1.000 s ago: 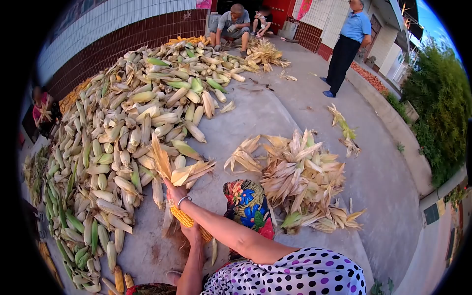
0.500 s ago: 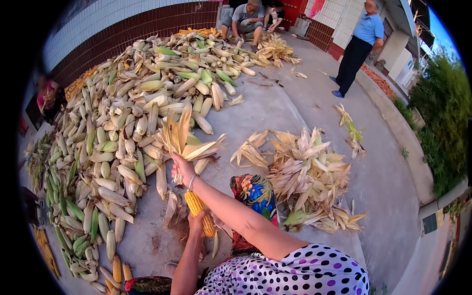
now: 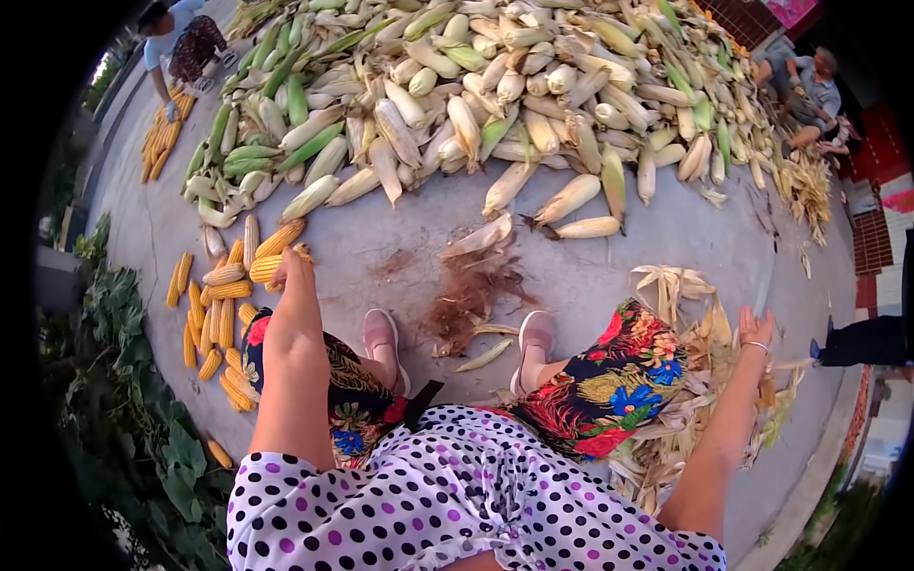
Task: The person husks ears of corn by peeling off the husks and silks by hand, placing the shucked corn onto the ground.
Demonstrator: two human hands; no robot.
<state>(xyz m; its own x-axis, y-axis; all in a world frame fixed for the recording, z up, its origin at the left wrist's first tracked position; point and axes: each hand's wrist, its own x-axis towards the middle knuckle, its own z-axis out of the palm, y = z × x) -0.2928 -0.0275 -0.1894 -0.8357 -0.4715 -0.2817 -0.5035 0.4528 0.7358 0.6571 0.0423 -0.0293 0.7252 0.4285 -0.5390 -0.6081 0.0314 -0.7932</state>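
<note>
My left hand (image 3: 288, 270) is out to the left with its fingers closed round husked ears of corn (image 3: 280, 238); two yellow ears show at the fingers. Just below it lies a loose pile of husked corn (image 3: 221, 319) on the concrete. On the other side my right hand (image 3: 756, 327), with a bangle at the wrist, is open with fingers spread and nothing in it. It is over the edge of a heap of dry husks (image 3: 657, 466) beside my right knee.
A large mound of unhusked corn (image 3: 457, 114) spreads across the far side. Brown corn silk (image 3: 476, 300) lies between my shoes. One person (image 3: 181, 48) bends over a row of yellow ears at far left; others sit at far right. Green plants (image 3: 133, 409) border the left.
My view has swung left and down. My right hand has let go of the husks and moved right. My left hand has carried the yellow corn left to the husked pile.
</note>
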